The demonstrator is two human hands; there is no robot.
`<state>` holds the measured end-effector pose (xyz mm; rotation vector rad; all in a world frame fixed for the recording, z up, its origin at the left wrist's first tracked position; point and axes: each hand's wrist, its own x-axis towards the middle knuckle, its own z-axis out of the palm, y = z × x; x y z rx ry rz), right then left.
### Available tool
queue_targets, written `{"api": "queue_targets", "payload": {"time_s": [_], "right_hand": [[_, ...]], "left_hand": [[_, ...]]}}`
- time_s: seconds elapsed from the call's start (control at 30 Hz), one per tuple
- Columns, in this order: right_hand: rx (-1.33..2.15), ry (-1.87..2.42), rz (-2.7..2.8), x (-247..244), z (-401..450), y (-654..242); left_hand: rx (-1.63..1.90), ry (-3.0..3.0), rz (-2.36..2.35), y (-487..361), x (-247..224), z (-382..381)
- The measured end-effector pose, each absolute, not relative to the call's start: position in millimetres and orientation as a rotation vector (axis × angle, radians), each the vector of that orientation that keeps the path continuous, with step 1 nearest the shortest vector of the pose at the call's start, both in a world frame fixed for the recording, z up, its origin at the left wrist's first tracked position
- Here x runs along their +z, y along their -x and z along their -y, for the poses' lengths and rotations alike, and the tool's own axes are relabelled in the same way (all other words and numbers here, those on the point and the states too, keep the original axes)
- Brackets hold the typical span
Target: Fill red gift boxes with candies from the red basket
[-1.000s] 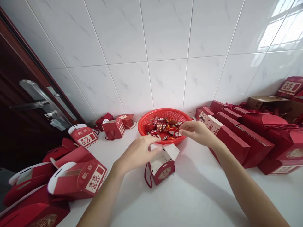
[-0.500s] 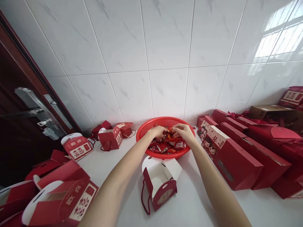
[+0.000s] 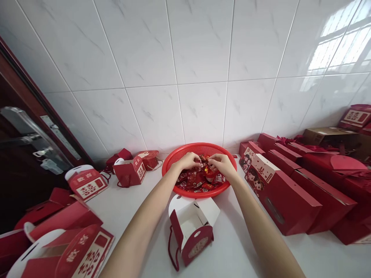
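Note:
A red plastic basket (image 3: 166, 164) holds many small wrapped candies (image 3: 193, 179), mostly red with printed patterns. Both hands reach into it from the near side. Over its middle, my left hand (image 3: 189, 160) has its fingers curled together among the candies; what they hold is hidden. Just to the right, my right hand (image 3: 222, 164) pinches at a shiny red-and-gold wrapped candy (image 3: 209, 173). Below the basket stands an open red gift box (image 3: 199, 245) with a white inside, raised flaps and a dark red cord handle. Nothing shows inside it.
Several red gift boxes (image 3: 89, 189) with cord handles stand at the left, near a dark door with a metal handle (image 3: 29, 139). Rows of larger red boxes (image 3: 285, 199) fill the right, with a cardboard box (image 3: 327, 135) behind. A tiled wall (image 3: 199, 112) closes the back.
My view has shifted slightly, so most things sit a little further left. Both hands stay in the basket, their fingers moving among the candies. The open gift box stays in place.

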<state>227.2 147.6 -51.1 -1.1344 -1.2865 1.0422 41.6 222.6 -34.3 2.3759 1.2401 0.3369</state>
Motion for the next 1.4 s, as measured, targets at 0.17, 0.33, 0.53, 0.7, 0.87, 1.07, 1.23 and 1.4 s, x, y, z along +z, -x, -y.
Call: {"api": "queue_targets", "payload": {"time_s": [0.17,0.33,0.53,0.7,0.87,1.07,1.23,1.4], "right_hand": [[1.039,1.155,1.263,-52,-150,-227],[1.085,1.078,1.299,-50,-149,-226],[1.16,0.976,1.25,-52,-153,-227],[1.091,0.976,1.052,-51,-154,-230],[1.057,0.971,0.937,-49,-154,-232],[1.055,0.955,0.903,-46,-151,-231],[1.066,0.942,0.89,-44,-149,-232],[1.083,0.93,0.875,-44,-149,-232]], "left_hand": [[0.77,-2.216,-1.075,-38,-31,-222],[0.934,-2.111,-0.904,-50,-32,-216],[0.937,-2.11,-0.916,-60,-36,-216],[0.922,-2.112,-1.34,-46,-48,-237],[0.631,-2.195,-1.635,-35,-59,-247],[0.207,-2.251,-1.718,-43,-62,-242],[0.058,-2.267,-1.656,-49,-55,-235],[0.191,-2.304,-1.47,-56,-50,-229]]}}
